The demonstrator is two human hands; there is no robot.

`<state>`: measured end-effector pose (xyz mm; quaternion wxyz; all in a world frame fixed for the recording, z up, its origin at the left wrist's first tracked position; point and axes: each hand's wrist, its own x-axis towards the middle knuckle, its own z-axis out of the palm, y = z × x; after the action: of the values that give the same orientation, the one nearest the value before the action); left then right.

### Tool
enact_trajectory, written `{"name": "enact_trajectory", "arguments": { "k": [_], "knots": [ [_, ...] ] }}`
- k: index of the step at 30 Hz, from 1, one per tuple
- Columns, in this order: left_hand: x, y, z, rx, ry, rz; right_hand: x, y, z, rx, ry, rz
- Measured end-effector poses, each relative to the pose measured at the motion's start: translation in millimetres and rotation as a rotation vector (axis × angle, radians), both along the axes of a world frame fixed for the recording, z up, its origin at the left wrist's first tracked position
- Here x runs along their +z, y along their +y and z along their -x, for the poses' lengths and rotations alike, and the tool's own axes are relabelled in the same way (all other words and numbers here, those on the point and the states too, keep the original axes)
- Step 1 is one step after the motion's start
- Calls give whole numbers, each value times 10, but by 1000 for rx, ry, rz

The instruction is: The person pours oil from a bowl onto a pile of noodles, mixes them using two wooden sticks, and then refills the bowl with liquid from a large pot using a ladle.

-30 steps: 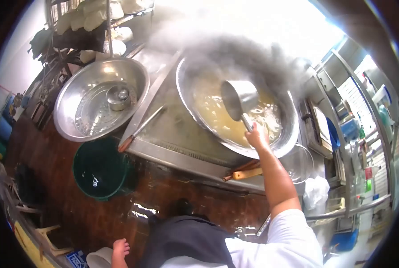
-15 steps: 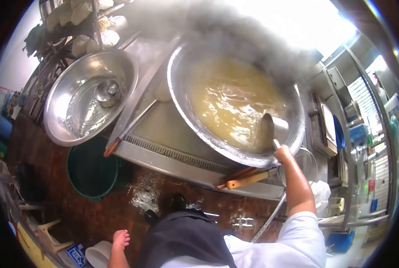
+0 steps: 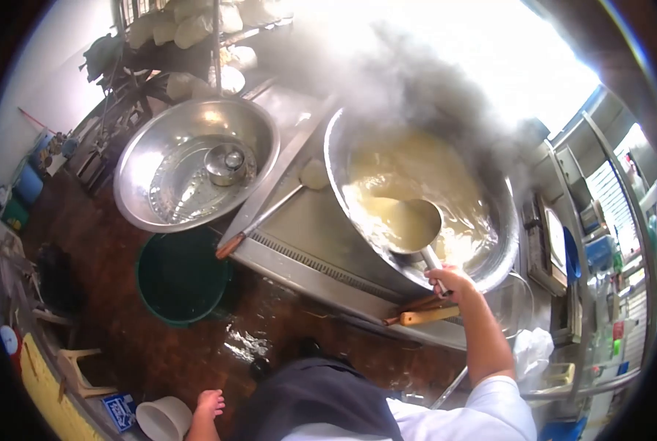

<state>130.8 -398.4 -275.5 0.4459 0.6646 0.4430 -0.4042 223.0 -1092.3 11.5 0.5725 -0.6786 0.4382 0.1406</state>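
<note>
My right hand (image 3: 451, 281) grips the handle of a large metal ladle (image 3: 425, 255). Its wide bowl is full of yellowish liquid and hangs level over the near part of a big round cooking vat (image 3: 510, 253). The same cloudy yellow liquid (image 3: 409, 158) swirls in the vat, and steam hides the far rim. Down at my left side, my left hand (image 3: 210, 403) is empty with its fingers loosely apart, close to a white bucket (image 3: 164, 420) on the floor.
Left of the vat sits a wide steel basin (image 3: 141, 209) with a small metal pot (image 3: 225, 163) inside. A long-handled skimmer (image 3: 269, 212) rests on the steel counter (image 3: 306, 253). Below stands a green tub (image 3: 149, 283). Wooden handles (image 3: 427, 316) jut over the counter edge. The floor looks wet.
The ladle has gone from tilted in the liquid by the vat's right side to level and full, further left. My view has turned, shifting the basin and vat rightward.
</note>
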Motion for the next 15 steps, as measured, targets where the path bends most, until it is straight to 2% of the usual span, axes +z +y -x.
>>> {"name": "enact_trajectory", "arguments": {
  "k": [8,12,15],
  "knots": [
    [-56,309,70,10,-89,62,52,827,-311,63,-224,116],
    [-79,411,244,71,-106,88,-32,1042,-451,131,-304,239],
    [-159,527,485,113,-71,74,-84,1203,-575,92,-312,416]
  ]
}}
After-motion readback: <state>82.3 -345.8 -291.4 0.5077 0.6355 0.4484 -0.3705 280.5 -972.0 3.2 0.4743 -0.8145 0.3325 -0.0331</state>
